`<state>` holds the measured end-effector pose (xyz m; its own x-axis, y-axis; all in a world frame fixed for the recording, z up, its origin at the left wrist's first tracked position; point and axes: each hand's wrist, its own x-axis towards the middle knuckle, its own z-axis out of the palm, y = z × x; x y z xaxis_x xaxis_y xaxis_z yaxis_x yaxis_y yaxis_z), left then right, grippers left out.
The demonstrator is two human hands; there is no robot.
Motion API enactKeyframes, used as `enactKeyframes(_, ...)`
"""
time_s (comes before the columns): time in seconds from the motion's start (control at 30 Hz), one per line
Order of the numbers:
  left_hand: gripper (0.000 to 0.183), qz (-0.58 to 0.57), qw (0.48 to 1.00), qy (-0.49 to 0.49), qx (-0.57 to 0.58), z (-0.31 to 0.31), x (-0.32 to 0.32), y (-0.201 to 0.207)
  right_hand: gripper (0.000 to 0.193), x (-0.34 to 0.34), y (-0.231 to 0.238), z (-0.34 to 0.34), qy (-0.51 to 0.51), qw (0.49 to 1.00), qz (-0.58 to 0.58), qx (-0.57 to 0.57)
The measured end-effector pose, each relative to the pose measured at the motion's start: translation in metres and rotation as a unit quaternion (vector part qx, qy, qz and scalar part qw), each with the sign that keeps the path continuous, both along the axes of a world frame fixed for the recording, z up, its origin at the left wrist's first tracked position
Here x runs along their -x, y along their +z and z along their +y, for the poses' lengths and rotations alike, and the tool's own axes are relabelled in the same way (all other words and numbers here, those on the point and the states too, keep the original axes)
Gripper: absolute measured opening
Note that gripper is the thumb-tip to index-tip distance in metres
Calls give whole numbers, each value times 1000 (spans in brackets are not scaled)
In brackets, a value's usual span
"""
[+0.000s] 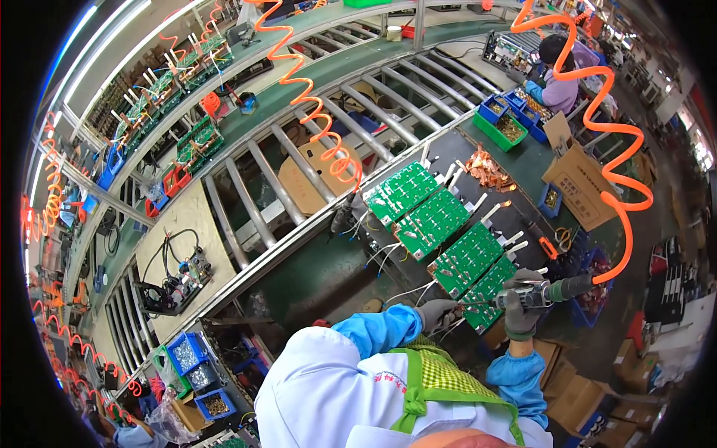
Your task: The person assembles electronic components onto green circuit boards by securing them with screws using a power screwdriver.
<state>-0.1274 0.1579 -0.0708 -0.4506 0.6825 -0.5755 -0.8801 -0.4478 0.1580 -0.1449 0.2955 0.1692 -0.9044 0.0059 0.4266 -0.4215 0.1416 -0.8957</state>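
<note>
A: Quick pass, near to far. The person in the white coat and green apron is bending over the bench. Left hand (437, 313), grey glove, is pressing fingers down on the near edge of the nearest green circuit board (487, 293), pinning it rather than clasping it.

B: Right hand?

A: Right hand (520, 308), also gloved, is clenched round the pneumatic screwdriver (549, 293), which is lying almost level, its tip pointing at that same board. An orange coiled air hose (614, 198) is running up from the tool's tail.

B: How is the board going to handle?

A: My guess: light, stiff, thin, but fragile on the populated face. Best gripped by the bare edges or held flat, as the left hand is doing. White wires (403, 291) are trailing off to the left of it, so they could snag.

B: And the tool?

A: Probably heavier, rigid, with the hose tugging on it; take it round the barrel.

B: Beyond the board?

A: Three more green boards are lying in a row behind it on the black mat (515, 213); copper parts (489, 168) are sitting past those. Further still, roller conveyor (351, 134), then blue and green bins (508, 123) beside another worker (556, 82).
</note>
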Motion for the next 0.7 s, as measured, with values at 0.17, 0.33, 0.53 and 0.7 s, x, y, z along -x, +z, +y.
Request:
enactKeyframes(0.17, 15, -62, 997, -27, -44, 5, -2, 4, 40, 1, -20, 15, -17, 998, 55, -25)
enactKeyframes(0.33, 17, -74, 978, -43, -189, -11, 10, -3, 40, -3, -2, 13, 22, 993, -115, 18)
enactKeyframes(0.53, 34, -18, 997, -10, -68, -20, 12, 16, 60, 4, 9, 10, 58, 984, -85, 145)
enactKeyframes(0.7, 36, -67, 992, -17, -106, -25, 10, -1, 71, 7, 20, 6, 37, 986, -68, 147)
